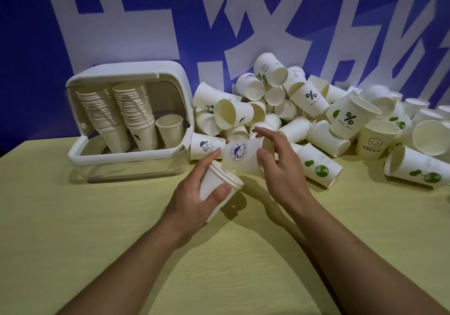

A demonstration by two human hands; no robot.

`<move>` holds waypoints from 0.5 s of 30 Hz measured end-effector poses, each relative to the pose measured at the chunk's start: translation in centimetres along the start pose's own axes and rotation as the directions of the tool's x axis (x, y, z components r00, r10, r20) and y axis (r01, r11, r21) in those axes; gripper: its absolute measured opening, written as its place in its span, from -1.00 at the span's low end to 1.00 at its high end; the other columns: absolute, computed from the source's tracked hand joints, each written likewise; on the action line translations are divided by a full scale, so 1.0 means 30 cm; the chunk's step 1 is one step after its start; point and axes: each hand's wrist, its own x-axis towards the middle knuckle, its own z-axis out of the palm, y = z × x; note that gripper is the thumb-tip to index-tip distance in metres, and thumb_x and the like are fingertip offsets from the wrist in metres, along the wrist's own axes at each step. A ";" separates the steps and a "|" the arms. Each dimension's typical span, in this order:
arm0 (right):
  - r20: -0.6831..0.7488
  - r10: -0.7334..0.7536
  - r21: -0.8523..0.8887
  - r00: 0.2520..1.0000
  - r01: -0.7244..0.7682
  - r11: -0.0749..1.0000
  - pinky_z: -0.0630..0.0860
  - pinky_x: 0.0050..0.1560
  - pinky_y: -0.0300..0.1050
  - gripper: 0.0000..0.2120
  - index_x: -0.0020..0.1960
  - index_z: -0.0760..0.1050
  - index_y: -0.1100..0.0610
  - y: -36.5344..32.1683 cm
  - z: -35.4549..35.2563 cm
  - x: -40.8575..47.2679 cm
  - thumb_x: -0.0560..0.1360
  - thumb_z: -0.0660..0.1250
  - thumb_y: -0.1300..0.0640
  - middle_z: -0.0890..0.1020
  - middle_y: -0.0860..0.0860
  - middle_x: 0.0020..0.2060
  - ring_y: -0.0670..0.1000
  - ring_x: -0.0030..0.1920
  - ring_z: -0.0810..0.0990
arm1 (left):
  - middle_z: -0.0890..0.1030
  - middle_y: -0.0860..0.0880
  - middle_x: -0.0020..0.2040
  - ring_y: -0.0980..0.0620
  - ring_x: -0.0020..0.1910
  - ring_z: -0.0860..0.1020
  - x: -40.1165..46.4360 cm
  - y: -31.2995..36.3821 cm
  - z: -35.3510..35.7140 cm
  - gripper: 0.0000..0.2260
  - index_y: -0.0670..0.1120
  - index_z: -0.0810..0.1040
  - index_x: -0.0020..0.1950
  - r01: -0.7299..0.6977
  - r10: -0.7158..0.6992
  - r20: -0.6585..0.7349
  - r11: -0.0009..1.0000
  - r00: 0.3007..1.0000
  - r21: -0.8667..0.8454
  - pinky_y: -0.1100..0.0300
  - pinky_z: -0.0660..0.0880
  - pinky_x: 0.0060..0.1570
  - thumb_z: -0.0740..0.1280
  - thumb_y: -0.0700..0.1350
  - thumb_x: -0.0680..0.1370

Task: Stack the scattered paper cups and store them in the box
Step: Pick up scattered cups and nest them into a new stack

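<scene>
We see the left hand (207, 193) gripping a short stack (220, 188) of nested cups, rims toward the right hand (277, 166). The right hand's fingers curl around 1 cup (239, 155) with a round blue print, just above the stack's rims. Behind the right hand lies the pile (316, 120). Beyond the left hand, the box (126, 159) holds 2 tall stacks (121, 110).
</scene>
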 end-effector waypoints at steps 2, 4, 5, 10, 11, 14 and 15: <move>-0.024 0.007 0.038 1.000 -0.006 0.999 0.54 0.21 0.13 -0.58 0.32 0.43 -0.22 -0.001 -0.006 0.004 0.47 0.15 -0.05 0.48 -0.33 0.17 -0.14 0.25 0.48 | 0.53 0.25 0.31 0.24 0.19 0.55 -0.004 0.000 -0.001 -0.44 0.54 0.27 0.37 -0.002 0.002 0.018 1.000 1.000 -0.006 0.19 0.53 0.16 0.36 0.32 0.40; -0.067 0.004 0.080 0.998 0.002 0.997 0.54 0.19 0.17 -0.58 0.30 0.43 -0.27 -0.006 -0.016 0.006 0.48 0.13 0.00 0.50 -0.29 0.17 -0.09 0.23 0.51 | 0.52 0.22 0.34 0.19 0.23 0.54 -0.005 0.004 0.002 -0.42 0.54 0.25 0.38 -0.005 0.005 0.026 1.000 1.000 0.030 0.07 0.53 0.22 0.35 0.34 0.40; -0.084 -0.004 0.102 0.996 0.012 0.995 0.55 0.17 0.19 -0.58 0.29 0.44 -0.28 -0.008 -0.022 0.008 0.48 0.13 0.01 0.52 -0.25 0.17 -0.06 0.22 0.53 | 0.51 0.21 0.34 0.16 0.24 0.53 -0.005 0.006 0.003 -0.42 0.55 0.24 0.38 -0.008 0.007 0.026 0.999 1.000 0.051 0.02 0.53 0.23 0.35 0.35 0.40; 0.052 -0.014 0.141 0.999 0.007 0.990 0.53 0.07 -0.16 -0.57 0.36 0.49 -0.11 -0.011 -0.048 0.014 0.55 0.07 -0.01 0.59 -0.14 0.18 -0.14 0.16 0.55 | 0.51 0.27 0.32 0.20 0.22 0.54 -0.003 0.008 -0.005 -0.40 0.55 0.23 0.39 -0.024 0.023 0.017 0.997 1.000 0.076 -0.02 0.54 0.22 0.35 0.35 0.38; 0.127 -0.016 0.119 0.992 0.001 0.993 0.52 0.09 -0.22 -0.57 0.37 0.48 -0.11 -0.010 -0.044 0.008 0.56 0.07 -0.04 0.60 -0.16 0.18 -0.19 0.16 0.54 | 0.51 0.30 0.29 0.22 0.20 0.55 -0.004 0.009 -0.006 -0.39 0.55 0.22 0.39 -0.029 0.028 0.025 0.997 0.999 0.074 0.00 0.55 0.19 0.35 0.35 0.38; 0.325 -0.035 -0.030 0.945 0.047 0.998 0.49 0.13 -0.23 -0.55 0.38 0.46 -0.16 -0.002 -0.005 -0.025 0.57 0.07 -0.22 0.58 -0.19 0.22 -0.26 0.18 0.52 | 0.52 0.23 0.28 0.12 0.17 0.59 -0.010 0.008 0.001 -0.36 0.54 0.20 0.42 -0.041 0.035 0.070 0.995 0.997 0.091 -0.09 0.58 0.12 0.36 0.37 0.38; 0.384 -0.043 -0.082 0.922 0.080 0.993 0.47 0.10 -0.21 -0.53 0.38 0.46 -0.16 -0.001 0.011 -0.038 0.57 0.06 -0.26 0.59 -0.19 0.20 -0.25 0.16 0.53 | 0.52 0.20 0.32 0.09 0.20 0.58 -0.011 0.008 0.006 -0.35 0.52 0.20 0.44 -0.044 0.035 0.090 0.994 0.995 0.096 -0.12 0.57 0.14 0.36 0.38 0.39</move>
